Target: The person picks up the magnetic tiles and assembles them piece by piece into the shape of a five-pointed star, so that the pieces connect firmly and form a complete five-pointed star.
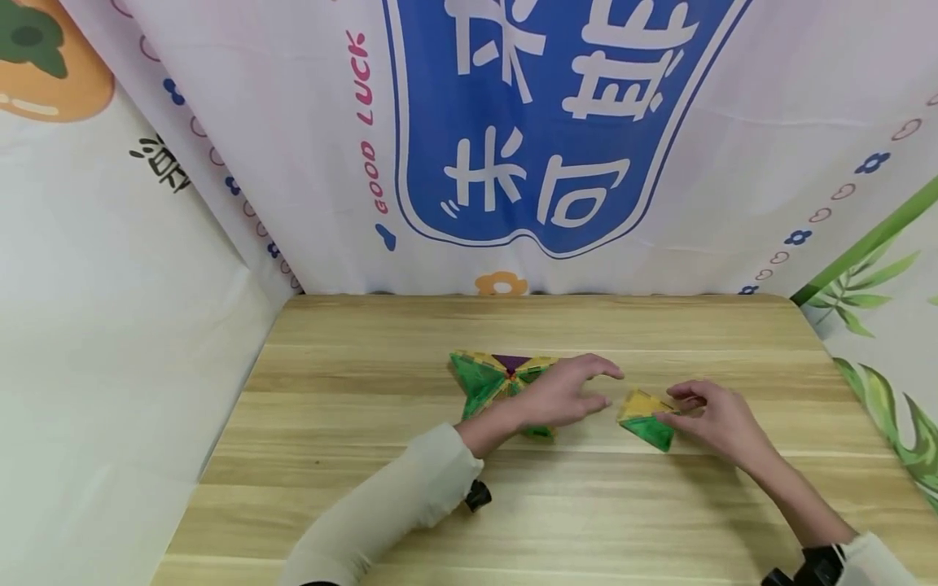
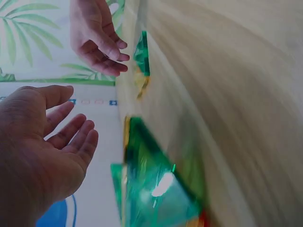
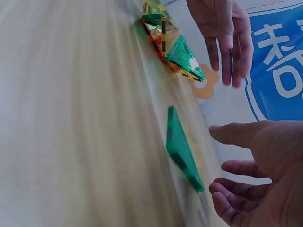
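Note:
A star-like cluster of translucent magnetic tiles (image 1: 479,378), green, yellow, purple and red, lies mid-table, partly hidden by my left hand (image 1: 560,392). That hand hovers over its right side with fingers spread, holding nothing. To the right, a yellow triangular tile (image 1: 643,402) and a green triangular tile (image 1: 650,432) lie edge to edge. My right hand (image 1: 721,419) is just beside this pair, its fingers loosely bent. The right wrist view has a gap between the fingers and the green tile (image 3: 182,149). In the left wrist view both hands are empty.
The wooden table (image 1: 352,488) has a printed cloth (image 1: 293,163) hanging along its back edge. More cloth hangs at the left and right sides. A black wrist strap (image 1: 813,566) circles the right forearm.

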The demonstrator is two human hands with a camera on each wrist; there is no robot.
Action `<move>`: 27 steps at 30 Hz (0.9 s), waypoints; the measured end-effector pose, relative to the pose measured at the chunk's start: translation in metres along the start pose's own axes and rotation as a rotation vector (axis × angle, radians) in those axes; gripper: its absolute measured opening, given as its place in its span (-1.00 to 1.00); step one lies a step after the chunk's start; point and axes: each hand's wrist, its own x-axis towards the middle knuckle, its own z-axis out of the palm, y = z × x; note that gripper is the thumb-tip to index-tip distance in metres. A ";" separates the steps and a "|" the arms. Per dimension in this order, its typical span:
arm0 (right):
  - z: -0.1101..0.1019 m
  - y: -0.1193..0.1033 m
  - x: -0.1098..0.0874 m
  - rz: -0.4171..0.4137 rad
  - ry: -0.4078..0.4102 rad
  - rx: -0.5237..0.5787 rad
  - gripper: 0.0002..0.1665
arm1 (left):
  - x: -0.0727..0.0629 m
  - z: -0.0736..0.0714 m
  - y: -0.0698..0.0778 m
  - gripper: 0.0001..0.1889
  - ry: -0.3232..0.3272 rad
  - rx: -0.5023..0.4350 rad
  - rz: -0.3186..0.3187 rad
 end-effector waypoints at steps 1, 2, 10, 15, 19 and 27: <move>0.001 0.001 -0.003 0.008 -0.002 -0.003 -0.38 | 0.003 0.004 0.001 -0.55 -0.009 -0.001 -0.003; 0.001 0.003 -0.006 0.015 -0.001 -0.005 -0.35 | 0.005 0.007 0.002 -0.55 -0.017 -0.002 -0.006; 0.020 0.006 -0.022 -0.011 0.073 -0.030 -0.11 | 0.024 0.030 0.003 -0.53 -0.093 0.057 -0.045; 0.029 0.005 -0.025 -0.037 0.112 -0.041 -0.08 | 0.032 0.037 -0.001 -0.46 -0.147 0.076 -0.099; 0.031 0.005 -0.025 -0.060 0.134 -0.042 -0.12 | 0.037 0.041 -0.005 -0.42 -0.183 0.081 -0.122; 0.036 0.011 -0.023 -0.168 0.198 -0.038 -0.16 | 0.041 0.046 -0.007 -0.44 -0.188 0.080 -0.100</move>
